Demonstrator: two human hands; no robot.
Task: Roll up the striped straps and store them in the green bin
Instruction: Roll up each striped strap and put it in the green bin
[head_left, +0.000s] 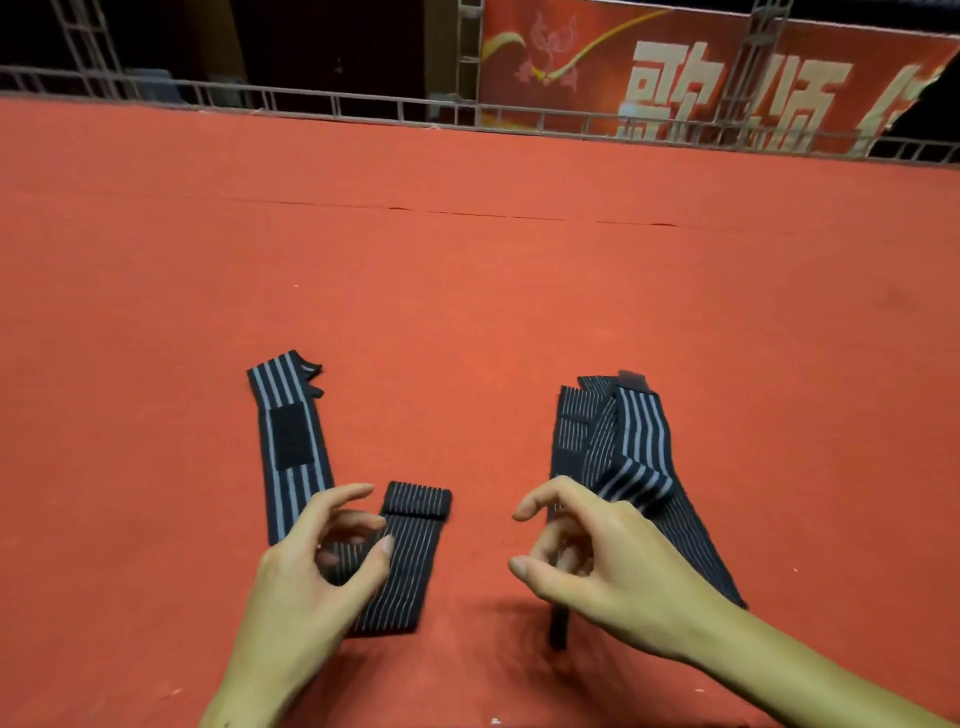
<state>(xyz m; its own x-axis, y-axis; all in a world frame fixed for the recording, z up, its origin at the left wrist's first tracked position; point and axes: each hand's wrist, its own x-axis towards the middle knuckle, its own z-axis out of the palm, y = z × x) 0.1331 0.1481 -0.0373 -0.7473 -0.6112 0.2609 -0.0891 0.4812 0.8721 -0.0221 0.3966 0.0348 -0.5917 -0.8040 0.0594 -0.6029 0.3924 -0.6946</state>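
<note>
Hands (332, 561) empty, straps (410, 556), banner (701, 78) behind

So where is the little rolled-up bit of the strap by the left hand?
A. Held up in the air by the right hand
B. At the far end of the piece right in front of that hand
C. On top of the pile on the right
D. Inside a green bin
B: the rolled end lies on the red cloth, at the far end of the strap beside the left hand.
</note>
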